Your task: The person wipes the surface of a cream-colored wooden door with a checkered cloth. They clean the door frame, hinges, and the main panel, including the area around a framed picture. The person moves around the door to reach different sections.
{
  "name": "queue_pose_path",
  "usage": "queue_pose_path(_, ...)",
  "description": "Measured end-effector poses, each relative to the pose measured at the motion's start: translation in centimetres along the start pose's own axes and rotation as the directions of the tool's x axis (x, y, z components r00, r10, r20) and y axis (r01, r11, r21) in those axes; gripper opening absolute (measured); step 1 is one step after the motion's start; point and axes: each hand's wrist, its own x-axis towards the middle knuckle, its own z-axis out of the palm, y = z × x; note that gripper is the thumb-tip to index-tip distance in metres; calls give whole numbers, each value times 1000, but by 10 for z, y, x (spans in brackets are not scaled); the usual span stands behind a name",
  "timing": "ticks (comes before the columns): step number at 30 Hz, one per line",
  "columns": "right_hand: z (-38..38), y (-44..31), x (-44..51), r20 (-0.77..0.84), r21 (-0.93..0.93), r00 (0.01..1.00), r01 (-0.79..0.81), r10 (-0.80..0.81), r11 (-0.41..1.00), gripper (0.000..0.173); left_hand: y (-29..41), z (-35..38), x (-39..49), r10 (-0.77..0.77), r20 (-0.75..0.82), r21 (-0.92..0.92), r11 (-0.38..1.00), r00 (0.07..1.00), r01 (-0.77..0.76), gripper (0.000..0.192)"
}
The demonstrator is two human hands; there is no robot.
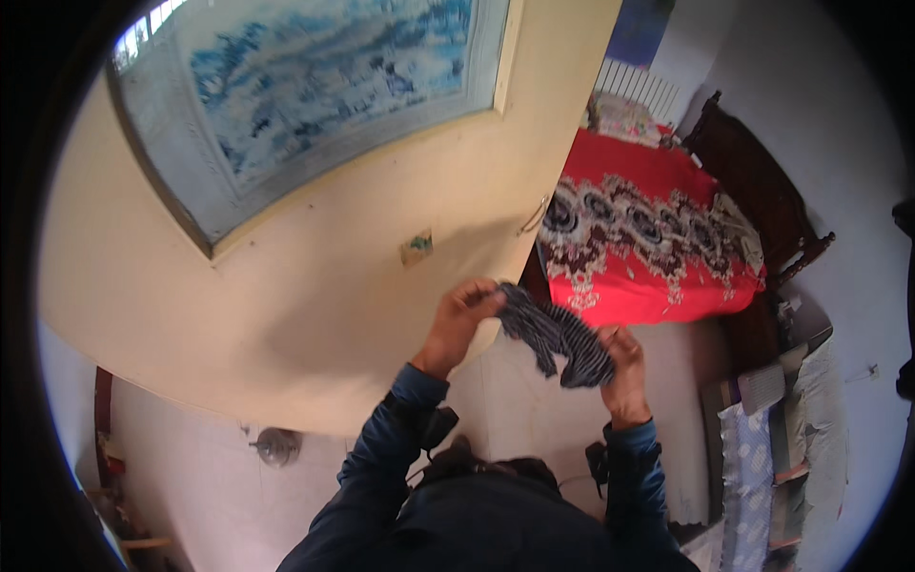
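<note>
A dark cloth with light stripes (554,332) is stretched in the air between my two hands. My left hand (466,318) pinches its upper left end between thumb and fingers. On the other side, my right hand (625,372) grips the lower right end. The cloth is bunched and sags in the middle, so its exact kind cannot be told. Right behind it are the edge of a cream door and the pale tiled floor (515,386).
The cream door (343,314) with a patterned glass panel (343,79) fills the left. A bed with a red patterned cover (643,214) and dark wooden headboard (750,157) stands right. Low shelves draped with cloth (747,457) line the right wall. A round metal object (277,447) lies on the floor.
</note>
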Motion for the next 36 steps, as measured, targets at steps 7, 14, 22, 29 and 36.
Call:
queue_pose_path(7,18,-10,97,38,135,998,-54,49,989,20,9,-30,-6,13,-284,-50,998,959,-28,16)
queue_pose_path(14,24,2,165,402,187,882,-342,246,921,18,-24,7,-18,516,-282,909,412,809,54,41)
queue_pose_path(22,6,-21,160,702,-486,431,-292,567,824,22,-99,93,1,33,-274,237,971,961,35,42)
queue_pose_path(29,-14,-44,160,828,-497,357,111,432,861,45,-107,94,-7,295,-284,245,942,912,-228,46)
queue_pose_path(36,-9,-51,202,627,-417,739,53,245,907,40,-50,80,-45,645,-139,963,263,751,-48,33)
